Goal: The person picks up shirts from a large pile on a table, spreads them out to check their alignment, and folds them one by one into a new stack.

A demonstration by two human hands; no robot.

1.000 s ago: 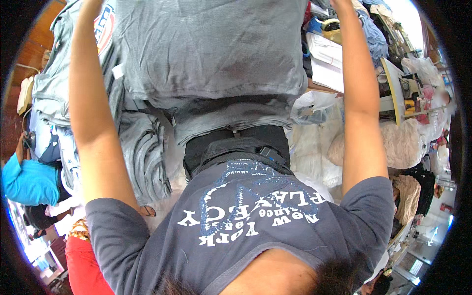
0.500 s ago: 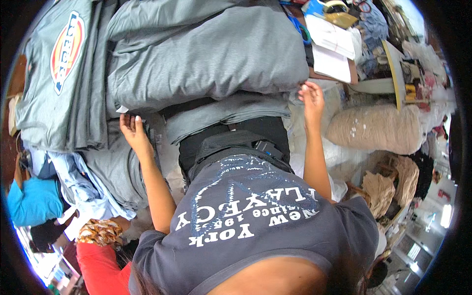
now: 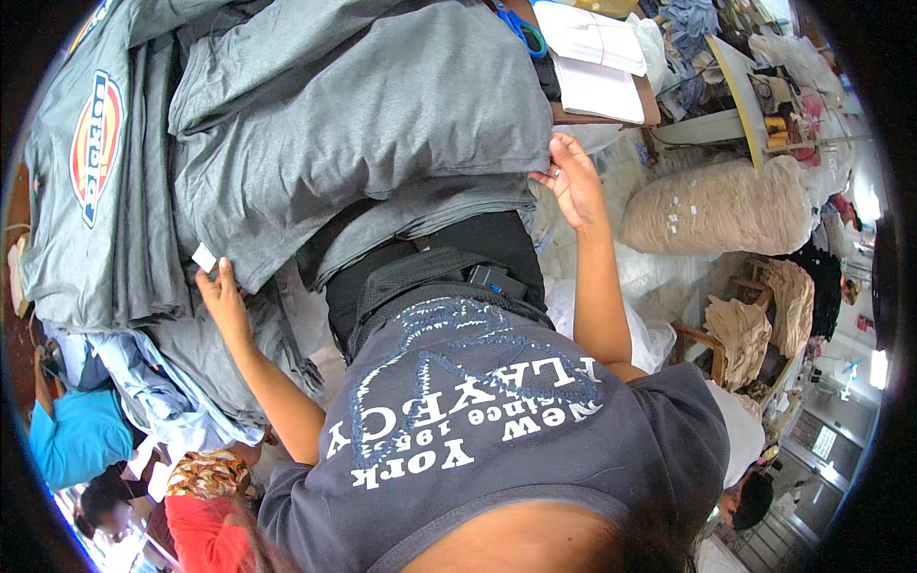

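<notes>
Since the earlier frame the whole view has been turning, so the grey shirt [image 3: 373,115] is now appearing farther left, its near edge slanting more steeply, with both hands shifting along with it.

At the left, a grey stack [image 3: 53,205] is showing an oval print [image 3: 96,148] in red, yellow and blue. Just right of it, a small white tag [image 3: 204,257] is sticking out at the shirt's near left corner. The person's left hand [image 3: 225,301] is reaching up just below this tag, fingers apart; whether cloth is caught between them, I cannot tell.

In the middle, the shirt is lying beyond both hands, away from the body. Its near edge is running the long way from one hand to the other, dipping toward the body at the left and rising at the right. A lower layer of grey cloth [image 3: 430,215] is showing beneath it.

The right hand [image 3: 575,186] is touching the near right corner, fingers curling in; a firm pinch is not certain. Each hand is nearest its own corner. Farther right, white papers [image 3: 594,91] are resting beyond this hand, and a beige cloth bundle [image 3: 740,210] is lying beside it, well apart.
</notes>
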